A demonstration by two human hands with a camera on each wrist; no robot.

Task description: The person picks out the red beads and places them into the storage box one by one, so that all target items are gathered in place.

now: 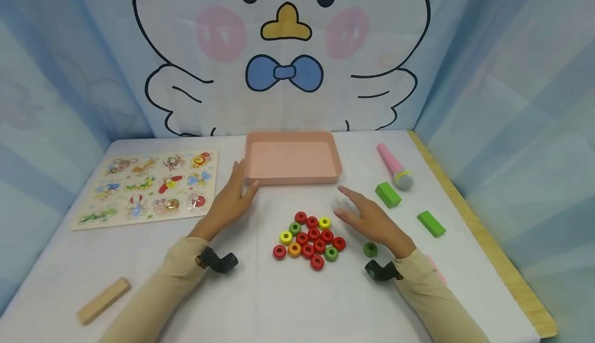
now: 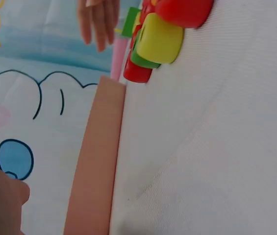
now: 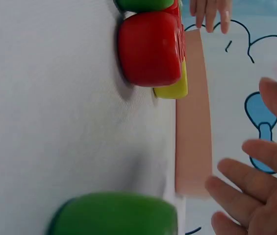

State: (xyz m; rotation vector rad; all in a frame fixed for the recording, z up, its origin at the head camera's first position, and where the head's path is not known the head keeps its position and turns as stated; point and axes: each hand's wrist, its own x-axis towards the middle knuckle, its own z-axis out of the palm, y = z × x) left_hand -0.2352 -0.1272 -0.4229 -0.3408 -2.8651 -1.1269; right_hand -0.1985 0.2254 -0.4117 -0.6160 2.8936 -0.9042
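Observation:
My left hand (image 1: 228, 201) is beside the near left corner of a shallow pink tray (image 1: 293, 181), fingers extended; whether it touches the tray I cannot tell. Over the table to the right, my right hand (image 1: 374, 221) is held with spread fingers and nothing in it, as its fingers (image 3: 241, 178) show in the right wrist view. Between the hands lies a loose cluster of ring-shaped beads: several red beads (image 1: 308, 251), yellow beads (image 1: 285, 238), green beads (image 1: 331, 253) and one orange bead (image 1: 294, 250). A single green bead (image 1: 370, 250) sits apart, beside the right wrist.
An insect picture board (image 1: 149, 188) lies at left, with a wooden block (image 1: 103, 300) nearer the front. At right are a pink toy microphone (image 1: 392, 163), a green block (image 1: 388, 195) and another green block (image 1: 431, 223). A pink item (image 1: 437, 269) is partly hidden by the right sleeve.

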